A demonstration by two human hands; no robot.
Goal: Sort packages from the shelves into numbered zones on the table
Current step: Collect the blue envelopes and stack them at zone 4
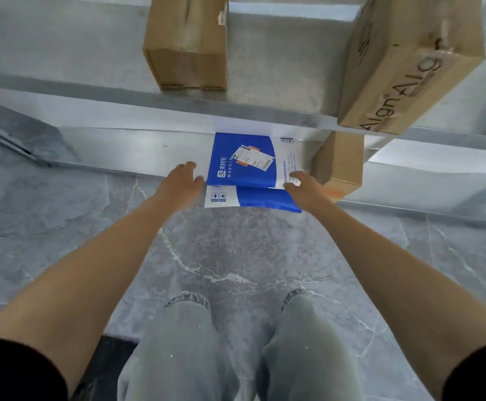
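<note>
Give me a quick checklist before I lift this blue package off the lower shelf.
1. Left hand grip: it is at the left edge of the blue package with relaxed fingers and no hold. Not ok.
2. Right hand grip: its fingers lie on the package's white right part, but the thumb is hidden. Cannot tell.
3. Top of the package: nothing lies on it. Ok.
4. Gap to the brown box on the right: it is very close, and contact is unclear. Cannot tell.
5. Way out under the upper shelf: the package's front edge already pokes out toward you. Ok.
6. Zone number on the package: not readable. Cannot tell.
</note>
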